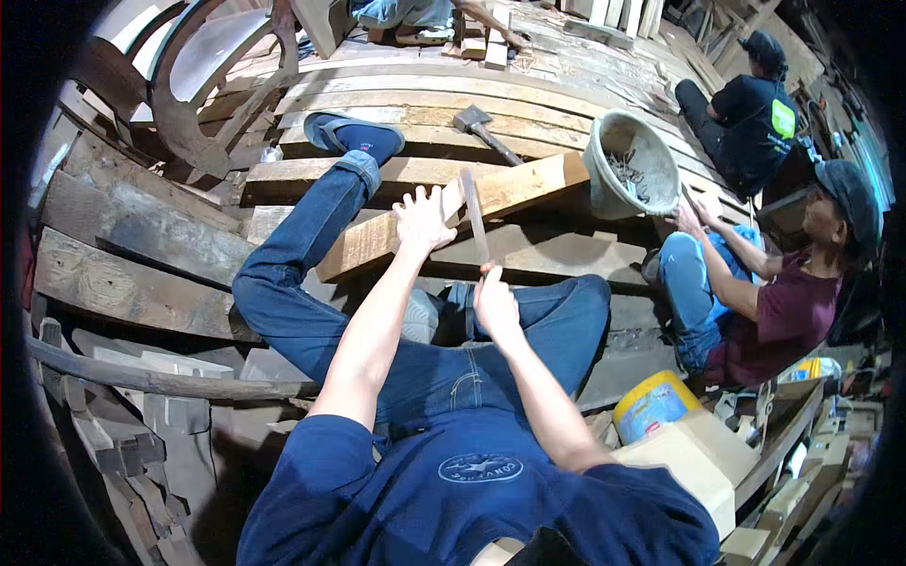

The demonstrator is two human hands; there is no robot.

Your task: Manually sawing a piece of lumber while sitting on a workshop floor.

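My left hand (422, 222) holds down a short pale wood piece (453, 202), fingers spread over its left side. That piece rests on a thick squared timber beam (377, 243) lying aslant in front of me. In my right hand (496, 307) is a long flat-bladed tool (474, 217) with an orange handle; my fingers are closed round the handle. Its blade points away from me, beside the wood piece and over the beam. The blade's exact kind cannot be made out. Beyond the beam a mallet (483, 130) lies on the planks.
A grey bucket (634, 165) with metal pieces stands by the beam's right end. A person in maroon (783, 302) sits close on my right; another sits farther back. A yellow bucket (658, 406) is near my right elbow. Gaps run between the planks (396, 99).
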